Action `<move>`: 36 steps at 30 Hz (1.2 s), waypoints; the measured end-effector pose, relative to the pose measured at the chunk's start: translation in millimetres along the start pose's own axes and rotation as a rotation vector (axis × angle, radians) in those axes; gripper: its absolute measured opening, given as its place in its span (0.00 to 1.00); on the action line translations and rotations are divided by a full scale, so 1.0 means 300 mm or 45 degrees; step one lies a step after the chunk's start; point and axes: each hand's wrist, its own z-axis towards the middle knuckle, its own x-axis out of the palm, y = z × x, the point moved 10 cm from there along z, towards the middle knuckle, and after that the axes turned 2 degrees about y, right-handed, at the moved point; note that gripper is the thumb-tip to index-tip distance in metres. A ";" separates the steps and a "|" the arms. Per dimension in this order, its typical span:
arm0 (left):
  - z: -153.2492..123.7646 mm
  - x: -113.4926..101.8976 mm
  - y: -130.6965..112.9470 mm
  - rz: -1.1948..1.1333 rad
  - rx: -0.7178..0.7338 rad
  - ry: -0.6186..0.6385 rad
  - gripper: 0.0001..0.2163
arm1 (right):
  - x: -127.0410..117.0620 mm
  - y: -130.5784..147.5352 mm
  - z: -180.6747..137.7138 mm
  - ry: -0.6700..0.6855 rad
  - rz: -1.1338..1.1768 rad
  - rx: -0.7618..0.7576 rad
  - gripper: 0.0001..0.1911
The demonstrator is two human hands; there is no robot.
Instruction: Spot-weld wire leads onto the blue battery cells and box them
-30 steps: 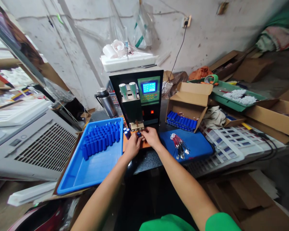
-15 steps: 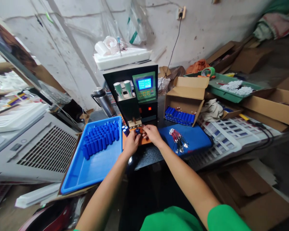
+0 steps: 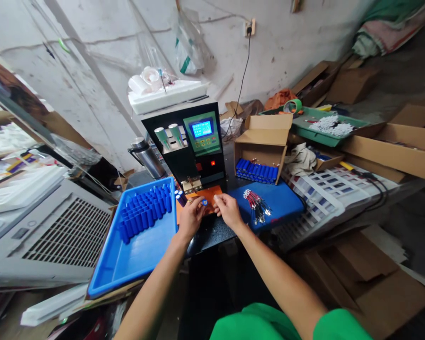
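My left hand (image 3: 191,217) is closed on a blue cylindrical battery cell (image 3: 204,202), with one end of it showing past the fingertips. Beside it, my right hand (image 3: 228,210) is pinched; whatever it holds is too small to make out. Both hands are over the orange plate (image 3: 209,193) in front of a black spot welder (image 3: 217,168), below its electrodes (image 3: 190,182). More blue cells (image 3: 180,197) stand on the plate's left side. To the left, a blue tray (image 3: 136,255) holds rows of upright blue cells (image 3: 143,215).
A bundle of red and black wires (image 3: 257,207) lies on a blue pad (image 3: 285,200) at the right. Behind it stands an open cardboard box (image 3: 269,125) with wired blue cells. A steel flask (image 3: 148,158) is left of the welder; a green tray (image 3: 304,123) sits farther right.
Both hands have drawn back from the welder's electrodes toward me, the left bringing the cell with it. The view has shifted slightly.
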 end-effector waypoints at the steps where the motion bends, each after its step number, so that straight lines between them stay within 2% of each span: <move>1: -0.005 0.002 -0.019 0.081 0.040 0.000 0.12 | 0.008 -0.002 -0.023 0.013 -0.023 0.002 0.21; 3: -0.013 0.017 -0.055 0.249 0.118 0.023 0.13 | 0.020 -0.011 -0.065 0.029 -0.032 0.003 0.19; 6: -0.021 0.052 -0.102 0.400 0.227 0.084 0.14 | 0.006 -0.029 -0.103 -0.042 0.040 0.013 0.19; 11: -0.037 0.073 -0.171 0.383 0.333 0.105 0.14 | -0.047 -0.052 -0.102 -0.158 0.253 0.075 0.18; 13: -0.048 0.049 -0.196 0.301 0.390 0.075 0.13 | -0.077 -0.065 -0.092 -0.210 0.446 0.129 0.17; 17: -0.057 -0.059 -0.201 0.144 0.483 -0.054 0.09 | -0.122 -0.097 -0.068 -0.256 0.839 0.255 0.13; 20: -0.042 -0.108 -0.163 0.150 0.470 -0.070 0.08 | -0.124 -0.121 -0.059 -0.211 1.035 0.365 0.11; 25: -0.029 -0.111 -0.125 0.081 0.442 -0.045 0.07 | -0.094 -0.131 -0.062 -0.068 1.230 0.440 0.08; 29: -0.027 -0.093 -0.120 0.056 0.425 -0.019 0.07 | -0.086 -0.123 -0.062 0.014 1.266 0.432 0.09; 36: -0.032 -0.104 -0.131 0.066 0.513 -0.069 0.07 | -0.076 -0.110 -0.051 0.122 1.268 0.384 0.06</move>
